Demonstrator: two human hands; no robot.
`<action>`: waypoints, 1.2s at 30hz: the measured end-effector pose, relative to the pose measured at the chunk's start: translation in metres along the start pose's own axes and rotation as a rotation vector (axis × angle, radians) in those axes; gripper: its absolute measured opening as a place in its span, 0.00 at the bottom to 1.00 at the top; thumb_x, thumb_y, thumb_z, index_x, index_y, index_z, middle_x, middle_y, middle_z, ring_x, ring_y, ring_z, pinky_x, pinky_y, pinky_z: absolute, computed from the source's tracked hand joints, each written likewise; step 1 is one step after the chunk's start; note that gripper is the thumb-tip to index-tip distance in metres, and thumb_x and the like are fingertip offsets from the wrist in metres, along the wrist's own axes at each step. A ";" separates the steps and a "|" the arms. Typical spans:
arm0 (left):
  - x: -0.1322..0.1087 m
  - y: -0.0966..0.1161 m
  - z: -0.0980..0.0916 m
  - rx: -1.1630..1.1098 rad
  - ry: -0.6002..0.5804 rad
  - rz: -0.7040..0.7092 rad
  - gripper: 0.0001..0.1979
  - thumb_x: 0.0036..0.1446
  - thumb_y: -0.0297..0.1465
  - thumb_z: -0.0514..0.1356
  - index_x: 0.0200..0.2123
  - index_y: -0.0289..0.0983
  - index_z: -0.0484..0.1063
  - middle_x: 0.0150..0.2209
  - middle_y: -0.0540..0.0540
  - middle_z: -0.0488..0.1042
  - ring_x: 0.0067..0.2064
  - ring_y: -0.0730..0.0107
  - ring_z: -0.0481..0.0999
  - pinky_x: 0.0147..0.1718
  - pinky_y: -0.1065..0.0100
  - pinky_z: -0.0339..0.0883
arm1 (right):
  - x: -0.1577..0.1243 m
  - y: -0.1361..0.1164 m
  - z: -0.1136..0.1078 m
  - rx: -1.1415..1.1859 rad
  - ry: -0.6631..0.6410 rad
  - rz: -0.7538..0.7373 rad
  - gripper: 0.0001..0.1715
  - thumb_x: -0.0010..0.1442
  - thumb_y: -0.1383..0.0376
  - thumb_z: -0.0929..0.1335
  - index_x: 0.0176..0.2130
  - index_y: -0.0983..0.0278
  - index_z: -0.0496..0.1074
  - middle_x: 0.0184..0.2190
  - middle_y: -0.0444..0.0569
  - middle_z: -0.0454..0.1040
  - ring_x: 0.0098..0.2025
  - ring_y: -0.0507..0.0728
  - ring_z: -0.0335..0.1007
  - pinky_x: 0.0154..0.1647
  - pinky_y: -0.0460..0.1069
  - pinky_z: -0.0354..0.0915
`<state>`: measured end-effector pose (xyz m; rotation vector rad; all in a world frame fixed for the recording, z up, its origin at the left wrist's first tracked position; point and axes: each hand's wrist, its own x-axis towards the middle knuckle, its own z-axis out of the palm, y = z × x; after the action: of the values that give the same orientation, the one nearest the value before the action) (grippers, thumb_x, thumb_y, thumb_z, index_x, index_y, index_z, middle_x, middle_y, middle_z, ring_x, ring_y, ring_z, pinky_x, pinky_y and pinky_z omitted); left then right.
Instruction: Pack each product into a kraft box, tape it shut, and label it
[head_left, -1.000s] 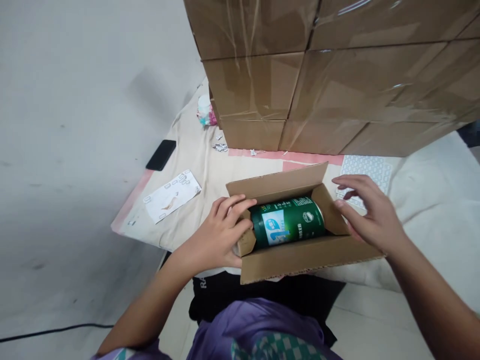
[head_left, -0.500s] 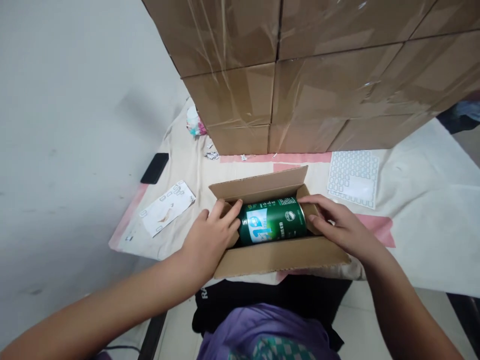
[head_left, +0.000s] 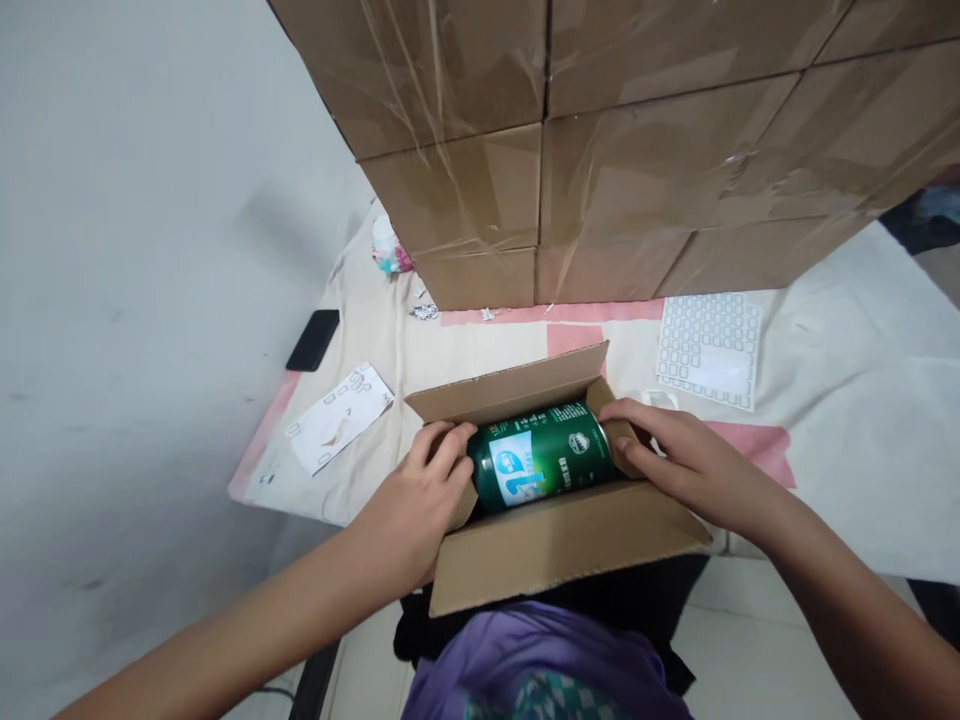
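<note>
The can (head_left: 541, 460) lies on its side in the open box (head_left: 559, 560), label up, its length running left to right. Seat it level: apply even pressure at both ends and keep the fingertips clear of the gap between can and end wall. Steady the box while pressing, since a one-sided push could skew it.

The left hand (head_left: 427, 495) is curled over the left end, fingertips at the can; its grip cannot be told. The right hand (head_left: 675, 450) is at the right end, thumb and forefinger a narrow gap apart; whether it pinches the flap cannot be told. The long flaps stand splayed, one far, one near. Beyond the far flap is the stack (head_left: 637, 170).

Compared with half a second ago, the near flap leans further outward and the box's left end sits nearer the wearer. Both hands remain at the ends.
</note>
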<state>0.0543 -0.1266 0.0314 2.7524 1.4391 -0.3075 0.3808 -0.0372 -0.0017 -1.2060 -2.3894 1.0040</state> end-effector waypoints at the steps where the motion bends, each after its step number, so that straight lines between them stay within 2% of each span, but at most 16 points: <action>1: -0.002 0.000 0.001 -0.019 -0.026 -0.012 0.24 0.37 0.28 0.62 0.44 0.32 0.73 0.65 0.26 0.67 0.65 0.33 0.61 0.60 0.42 0.67 | 0.001 -0.003 -0.001 -0.059 0.014 -0.034 0.14 0.70 0.62 0.62 0.53 0.57 0.71 0.42 0.48 0.77 0.39 0.57 0.75 0.39 0.52 0.70; 3: -0.005 -0.001 0.002 -0.036 -0.079 -0.038 0.24 0.40 0.26 0.62 0.46 0.31 0.73 0.68 0.27 0.64 0.66 0.34 0.62 0.58 0.44 0.70 | 0.007 -0.014 -0.005 -0.243 0.076 -0.150 0.12 0.69 0.64 0.62 0.47 0.60 0.74 0.41 0.50 0.74 0.34 0.55 0.71 0.34 0.50 0.67; 6: -0.005 -0.002 0.003 -0.008 -0.126 -0.045 0.25 0.45 0.24 0.61 0.50 0.29 0.73 0.70 0.27 0.62 0.67 0.34 0.62 0.56 0.44 0.72 | 0.023 -0.039 -0.008 -0.572 0.113 -0.476 0.14 0.70 0.69 0.61 0.39 0.62 0.75 0.37 0.52 0.73 0.34 0.57 0.68 0.32 0.51 0.61; 8: -0.003 -0.001 0.002 0.012 -0.126 -0.033 0.27 0.47 0.25 0.61 0.53 0.26 0.73 0.70 0.25 0.62 0.67 0.34 0.62 0.57 0.43 0.71 | 0.039 -0.057 -0.004 -0.671 -0.011 -0.658 0.12 0.70 0.68 0.63 0.41 0.62 0.75 0.37 0.52 0.74 0.38 0.59 0.69 0.35 0.52 0.62; 9: -0.003 0.000 0.002 0.022 -0.120 -0.022 0.27 0.48 0.26 0.60 0.54 0.25 0.73 0.70 0.25 0.62 0.67 0.33 0.63 0.57 0.43 0.71 | 0.047 -0.064 0.001 -0.673 -0.105 -0.686 0.08 0.70 0.65 0.66 0.44 0.62 0.75 0.39 0.52 0.75 0.41 0.61 0.70 0.37 0.53 0.64; 10: -0.003 0.001 0.001 0.030 -0.112 -0.014 0.27 0.49 0.26 0.60 0.54 0.24 0.73 0.70 0.24 0.62 0.67 0.33 0.63 0.57 0.43 0.71 | 0.056 -0.071 0.007 -0.663 -0.202 -0.679 0.12 0.68 0.61 0.69 0.49 0.63 0.75 0.42 0.54 0.76 0.44 0.62 0.72 0.39 0.54 0.66; 13: -0.006 0.006 0.004 0.044 -0.083 0.007 0.25 0.52 0.28 0.59 0.53 0.23 0.74 0.69 0.22 0.63 0.67 0.32 0.64 0.59 0.43 0.69 | 0.078 -0.084 0.029 -0.668 -0.432 -0.594 0.38 0.60 0.53 0.76 0.63 0.65 0.67 0.52 0.61 0.76 0.52 0.68 0.74 0.44 0.57 0.71; 15: -0.009 0.010 0.007 0.047 -0.057 0.024 0.25 0.54 0.30 0.60 0.53 0.20 0.74 0.66 0.19 0.65 0.67 0.30 0.65 0.62 0.42 0.66 | 0.085 -0.090 0.043 -0.724 -0.499 -0.549 0.44 0.58 0.53 0.77 0.66 0.66 0.65 0.55 0.65 0.75 0.53 0.71 0.75 0.42 0.58 0.72; 19: -0.017 0.014 0.011 0.059 -0.014 0.050 0.28 0.54 0.32 0.61 0.53 0.16 0.74 0.63 0.17 0.68 0.67 0.29 0.64 0.66 0.42 0.60 | 0.083 -0.105 0.056 -0.856 -0.519 -0.497 0.43 0.57 0.56 0.78 0.65 0.64 0.66 0.56 0.67 0.75 0.51 0.72 0.77 0.39 0.58 0.73; 25: -0.022 0.019 0.018 -0.087 0.051 0.004 0.30 0.52 0.35 0.64 0.55 0.20 0.71 0.70 0.17 0.58 0.69 0.28 0.61 0.65 0.41 0.61 | 0.070 -0.107 0.053 -0.921 -0.499 -0.487 0.42 0.57 0.56 0.78 0.65 0.63 0.65 0.59 0.65 0.74 0.52 0.72 0.76 0.38 0.55 0.72; 29: -0.026 0.018 0.016 -0.137 0.163 0.058 0.27 0.50 0.28 0.64 0.53 0.22 0.69 0.68 0.16 0.59 0.71 0.28 0.58 0.66 0.41 0.62 | 0.064 -0.099 0.050 -0.906 -0.484 -0.510 0.43 0.58 0.53 0.77 0.66 0.63 0.65 0.59 0.65 0.74 0.53 0.72 0.76 0.38 0.55 0.71; 32: -0.033 0.015 0.011 -0.153 0.293 -0.023 0.20 0.48 0.22 0.60 0.47 0.27 0.68 0.67 0.18 0.57 0.72 0.29 0.55 0.66 0.42 0.63 | 0.064 -0.092 0.038 -0.840 -0.480 -0.507 0.47 0.59 0.53 0.76 0.70 0.63 0.61 0.58 0.63 0.75 0.51 0.71 0.77 0.37 0.55 0.70; 34: -0.040 0.014 0.012 -0.207 0.353 -0.079 0.18 0.47 0.22 0.60 0.45 0.32 0.66 0.68 0.20 0.54 0.73 0.31 0.55 0.64 0.41 0.67 | 0.064 -0.085 0.024 -0.751 -0.462 -0.492 0.40 0.63 0.55 0.74 0.68 0.62 0.64 0.54 0.60 0.77 0.48 0.67 0.78 0.37 0.54 0.69; 36: -0.048 0.011 0.017 -0.256 0.378 -0.094 0.19 0.49 0.24 0.62 0.46 0.34 0.64 0.69 0.23 0.53 0.72 0.33 0.56 0.62 0.41 0.70 | 0.060 -0.078 0.008 -0.668 -0.436 -0.482 0.22 0.69 0.58 0.69 0.59 0.62 0.74 0.49 0.55 0.79 0.44 0.62 0.78 0.37 0.53 0.68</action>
<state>0.0343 -0.1737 0.0231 2.6308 1.5532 0.3918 0.2936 -0.0252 0.0437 -0.5144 -3.2883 0.3339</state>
